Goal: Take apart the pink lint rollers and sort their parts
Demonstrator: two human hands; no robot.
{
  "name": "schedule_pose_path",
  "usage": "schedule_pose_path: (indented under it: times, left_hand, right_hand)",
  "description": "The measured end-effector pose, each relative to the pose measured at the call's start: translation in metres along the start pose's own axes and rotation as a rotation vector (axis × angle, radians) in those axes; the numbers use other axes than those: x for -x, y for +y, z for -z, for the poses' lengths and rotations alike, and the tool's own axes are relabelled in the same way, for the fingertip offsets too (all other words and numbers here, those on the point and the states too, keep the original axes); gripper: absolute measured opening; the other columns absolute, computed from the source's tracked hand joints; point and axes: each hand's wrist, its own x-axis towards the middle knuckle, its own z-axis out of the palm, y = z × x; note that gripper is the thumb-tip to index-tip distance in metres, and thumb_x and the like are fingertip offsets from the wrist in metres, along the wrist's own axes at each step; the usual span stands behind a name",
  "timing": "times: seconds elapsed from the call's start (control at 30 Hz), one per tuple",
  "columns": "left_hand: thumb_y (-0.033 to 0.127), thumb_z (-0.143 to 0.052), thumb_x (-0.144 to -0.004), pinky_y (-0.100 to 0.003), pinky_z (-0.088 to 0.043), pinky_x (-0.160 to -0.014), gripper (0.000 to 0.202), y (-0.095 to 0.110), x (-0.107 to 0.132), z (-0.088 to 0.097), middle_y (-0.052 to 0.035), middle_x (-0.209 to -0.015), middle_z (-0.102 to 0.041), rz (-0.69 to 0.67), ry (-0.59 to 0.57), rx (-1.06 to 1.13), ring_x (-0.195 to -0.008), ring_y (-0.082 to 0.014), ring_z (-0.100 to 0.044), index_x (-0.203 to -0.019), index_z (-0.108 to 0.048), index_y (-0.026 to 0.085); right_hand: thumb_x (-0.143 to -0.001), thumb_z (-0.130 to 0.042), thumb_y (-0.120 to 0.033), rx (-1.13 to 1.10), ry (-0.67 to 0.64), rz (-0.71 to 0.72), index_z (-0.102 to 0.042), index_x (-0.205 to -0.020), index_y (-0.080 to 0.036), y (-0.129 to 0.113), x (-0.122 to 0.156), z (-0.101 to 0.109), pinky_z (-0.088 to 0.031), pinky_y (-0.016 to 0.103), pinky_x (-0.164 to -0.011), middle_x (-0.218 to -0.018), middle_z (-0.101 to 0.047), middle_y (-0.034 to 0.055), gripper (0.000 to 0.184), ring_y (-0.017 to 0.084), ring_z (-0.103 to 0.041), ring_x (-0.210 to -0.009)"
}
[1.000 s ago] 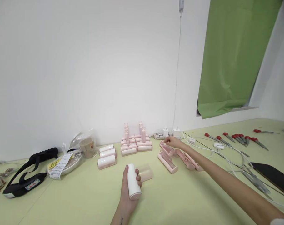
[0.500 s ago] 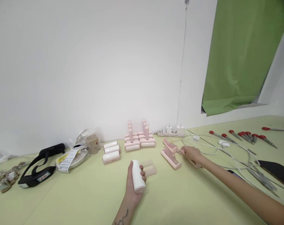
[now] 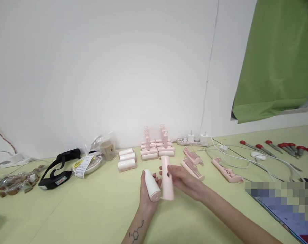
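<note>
My left hand (image 3: pixel 146 195) is wrapped round a white lint roller roll (image 3: pixel 151 185), which is tilted and shows a pink round end. Just to the right, my right hand (image 3: pixel 185 178) grips a pink lint roller holder (image 3: pixel 167 179), a curved shell held nearly upright with a small dark hole in it. The holder's lower edge is close beside the roll; whether they touch I cannot tell. More pink holders lie on the table beyond my right hand, one (image 3: pixel 192 156) near the back and another (image 3: pixel 227 171) to the right.
Pink rollers (image 3: pixel 149 156) with upright handles stand by the wall, with white rolls (image 3: pixel 127 165) to their left. A power strip (image 3: pixel 193 141), white cables and red-handled tools (image 3: pixel 265 149) lie right. On the left are a black strap (image 3: pixel 58 179), bagged tape and wrapped pieces (image 3: pixel 21 183).
My right hand has moved left from among the pink parts, bringing a pink holder up beside the white roll. My left hand keeps its hold. The view has turned slightly.
</note>
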Motion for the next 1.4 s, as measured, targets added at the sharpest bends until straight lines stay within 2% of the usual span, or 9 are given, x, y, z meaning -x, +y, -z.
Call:
schedule_pose_path:
  times: [0.13,0.33,0.53,0.7,0.83,0.97,1.07,1.23,1.4]
  left_hand:
    - [0.039,-0.055,-0.073,-0.018,-0.043,-0.04,0.027,0.0,-0.001,0.006,0.0015,-0.046,-0.051,0.05,-0.076,-0.021,-0.038,-0.0092,-0.05,-0.065,-0.054,0.013]
    - [0.038,-0.058,-0.071,-0.021,-0.046,-0.049,0.027,0.0,0.005,0.001,-0.0012,-0.053,-0.058,0.105,-0.106,-0.038,-0.046,-0.0116,-0.056,-0.073,-0.057,0.012]
    - [0.038,-0.057,-0.072,-0.023,-0.049,-0.057,0.028,-0.002,0.006,-0.002,-0.0014,-0.057,-0.06,0.075,-0.179,-0.059,-0.049,-0.0115,-0.057,-0.079,-0.058,0.012]
    - [0.045,-0.053,-0.074,-0.024,-0.05,-0.062,0.039,-0.003,0.008,-0.002,-0.0053,-0.075,-0.064,0.068,-0.175,-0.112,-0.064,-0.0139,-0.061,-0.093,-0.056,0.012]
    - [0.046,-0.057,-0.071,-0.027,-0.051,-0.06,0.043,-0.003,0.012,-0.001,-0.0086,-0.084,-0.064,0.041,-0.204,-0.262,-0.069,-0.0165,-0.062,-0.099,-0.051,0.013]
    - [0.037,-0.063,-0.068,-0.028,-0.051,-0.059,0.042,-0.004,0.016,-0.002,-0.0045,-0.077,-0.064,-0.011,-0.191,-0.335,-0.065,-0.0163,-0.062,-0.102,-0.046,0.019]
    - [0.037,-0.062,-0.068,-0.028,-0.05,-0.056,0.043,-0.006,0.017,-0.003,-0.0029,-0.07,-0.062,0.018,-0.19,-0.338,-0.061,-0.0164,-0.062,-0.103,-0.044,0.019]
    - [0.028,-0.064,-0.065,-0.027,-0.049,-0.051,0.043,-0.009,0.017,-0.004,0.001,-0.062,-0.06,-0.047,-0.178,-0.402,-0.055,-0.0166,-0.061,-0.1,-0.041,0.023]
    - [0.031,-0.065,-0.066,-0.027,-0.048,-0.054,0.042,-0.02,0.022,-0.005,-0.0008,-0.068,-0.062,-0.031,-0.211,-0.458,-0.057,-0.0171,-0.062,-0.101,-0.043,0.023]
  right_hand:
    - [-0.073,-0.057,-0.042,0.169,-0.097,0.049,-0.057,-0.067,-0.015,0.016,-0.01,-0.021,-0.036,0.029,-0.071,-0.071,-0.054,0.0013,0.028,0.016,-0.049,-0.07]
    - [-0.074,-0.052,-0.05,0.147,-0.051,0.026,-0.048,-0.059,-0.016,0.025,-0.015,-0.009,-0.033,0.024,-0.063,-0.07,-0.046,-0.0001,0.037,0.013,-0.043,-0.068]
    - [-0.074,-0.05,-0.052,0.075,-0.019,0.013,-0.047,-0.061,-0.017,0.027,-0.012,-0.016,-0.036,0.022,-0.059,-0.073,-0.043,0.0007,0.037,0.013,-0.044,-0.067]
    - [-0.072,-0.046,-0.059,0.37,0.1,0.056,-0.05,-0.066,-0.017,0.032,-0.016,-0.011,-0.044,0.025,-0.06,-0.09,-0.038,0.0031,0.042,0.015,-0.046,-0.075]
    - [-0.068,-0.052,-0.058,0.605,0.175,0.169,-0.049,-0.066,-0.018,0.032,-0.017,0.002,-0.045,0.029,-0.068,-0.088,-0.032,0.0009,0.039,0.014,-0.046,-0.077]
    - [-0.074,-0.045,-0.056,0.481,-0.057,0.165,-0.048,-0.085,-0.021,0.027,-0.013,0.01,-0.046,0.027,-0.064,-0.097,-0.033,0.0021,0.036,0.014,-0.048,-0.079]
    - [-0.074,-0.045,-0.056,0.454,-0.142,0.142,-0.043,-0.096,-0.024,0.023,-0.013,0.016,-0.046,0.028,-0.067,-0.102,-0.034,0.0034,0.039,0.015,-0.048,-0.086]
    - [-0.071,-0.057,-0.047,0.534,-0.057,0.066,-0.035,-0.097,-0.025,0.023,-0.012,0.029,-0.046,0.029,-0.065,-0.095,-0.04,0.0011,0.041,0.012,-0.051,-0.072]
    - [-0.08,-0.043,-0.045,0.679,0.074,0.16,-0.032,-0.117,-0.029,0.022,0.001,0.017,-0.045,0.028,-0.063,-0.097,-0.044,0.0034,0.042,0.015,-0.049,-0.079]
